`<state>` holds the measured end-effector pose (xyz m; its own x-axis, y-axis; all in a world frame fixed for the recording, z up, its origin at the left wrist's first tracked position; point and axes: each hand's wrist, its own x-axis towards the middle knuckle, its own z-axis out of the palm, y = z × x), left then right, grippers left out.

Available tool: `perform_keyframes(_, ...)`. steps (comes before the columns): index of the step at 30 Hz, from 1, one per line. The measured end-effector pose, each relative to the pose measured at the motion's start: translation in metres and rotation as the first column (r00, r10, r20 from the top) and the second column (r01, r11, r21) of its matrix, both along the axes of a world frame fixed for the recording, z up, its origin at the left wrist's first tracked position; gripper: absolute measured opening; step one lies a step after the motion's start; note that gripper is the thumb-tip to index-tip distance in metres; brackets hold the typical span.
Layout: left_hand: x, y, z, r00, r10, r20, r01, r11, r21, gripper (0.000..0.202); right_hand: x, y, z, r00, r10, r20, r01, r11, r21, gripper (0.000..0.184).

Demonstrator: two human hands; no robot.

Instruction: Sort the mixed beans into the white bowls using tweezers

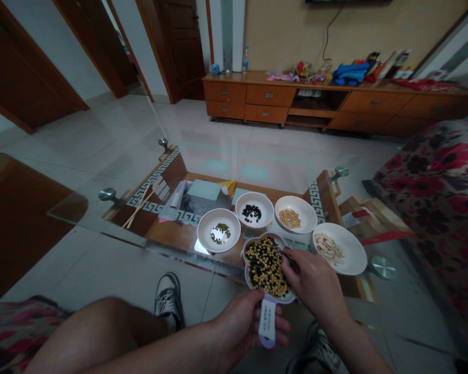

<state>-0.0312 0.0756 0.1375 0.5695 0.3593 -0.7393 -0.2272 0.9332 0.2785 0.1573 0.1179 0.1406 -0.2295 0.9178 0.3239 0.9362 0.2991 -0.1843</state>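
Note:
My left hand (244,322) grips the purple handle (268,324) of a flower-shaped bowl, thumb on top and fingers beneath. A white label with print is on that handle. The bowl (246,270) is filled with mixed yellow, black and green beans (265,265). My right hand (312,280) pinches dark tweezers (289,258), their tips down among the beans. Behind stand white bowls: one with green beans (220,234), one with black beans (251,213), one with yellow soybeans (289,218), and one at right with pale flat slices or seeds (329,249).
The bowls stand on a glass table (242,156) with metal fittings. Chopsticks (138,208) lie at its left. Papers (205,200) are on the shelf beneath. A paper bag (378,218) stands at right, near a floral-covered seat (432,182). A wooden cabinet (267,96) lines the wall.

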Motion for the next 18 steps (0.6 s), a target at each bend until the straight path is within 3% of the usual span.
perform_keyframes(10, 0.0003, 0.0013, 0.0013, 1.0, 0.0, -0.019, 0.0, 1.0, -0.013, 0.056, 0.0001, -0.0003, -0.0001, 0.999, 0.014, -0.035, -0.014, 1.0, 0.018, 0.025)
perform_keyframes(15, 0.0, -0.0014, -0.0024, 1.0, 0.0, -0.008, -0.001, 1.0, -0.008, 0.056, 0.0019, 0.0007, 0.0034, 0.996, 0.041, -0.082, -0.033, 0.995, 0.094, 0.023)
perform_keyframes(18, -0.0001, -0.0013, -0.0032, 1.0, 0.0, -0.004, 0.0, 1.0, -0.01, 0.055, 0.006, 0.0025, 0.0075, 0.996, -0.001, -0.086, 0.017, 0.983, 0.18, 0.022)
